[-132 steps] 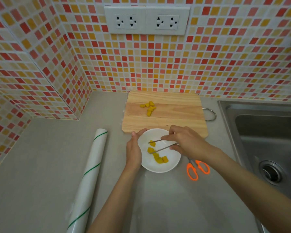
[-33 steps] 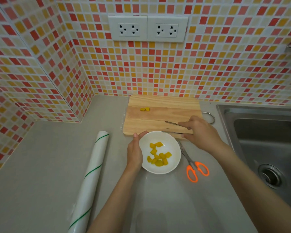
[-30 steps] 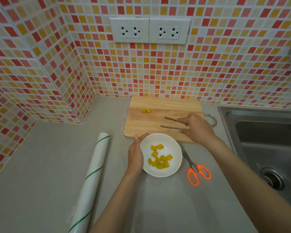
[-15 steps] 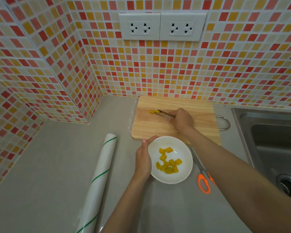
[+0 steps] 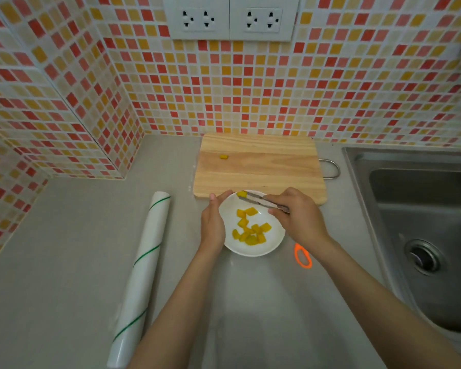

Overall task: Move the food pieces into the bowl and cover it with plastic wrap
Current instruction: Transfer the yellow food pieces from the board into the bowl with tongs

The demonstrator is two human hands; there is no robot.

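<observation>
The likeliest slip, as I judged it, was the yellow piece (image 5: 241,193) dropping short: my tongs (image 5: 261,201) carried it right over the far rim of the bowl (image 5: 273,242), not over the middle, so any easing of my squeeze there could have let it fall onto the cutting board (image 5: 258,169) or the counter (image 5: 64,249) instead of among the other pieces (image 5: 250,230). Such cubes look soft and slick, and pinching harder to be safe might have crushed it or shot it out sideways. My right hand (image 5: 298,219) was closed around the tongs' handles, its fingers (image 5: 277,212) pressed together on the metal so the tips stayed nipped on the piece, out beyond my knuckles and toward my other hand. My left hand (image 5: 213,222) lay along the bowl's near-left side, its fingers (image 5: 221,195) loosely curved, not spread, touching the rim to steady it; too much lean there could have tipped the shallow bowl. One last piece (image 5: 223,156) sat on the board, well beyond my fingertips. The wrap roll (image 5: 141,275) lay out past my left hand, untouched, and the orange scissors (image 5: 302,255) peeked out just behind my right wrist, where a careless pull back might have knocked them.
</observation>
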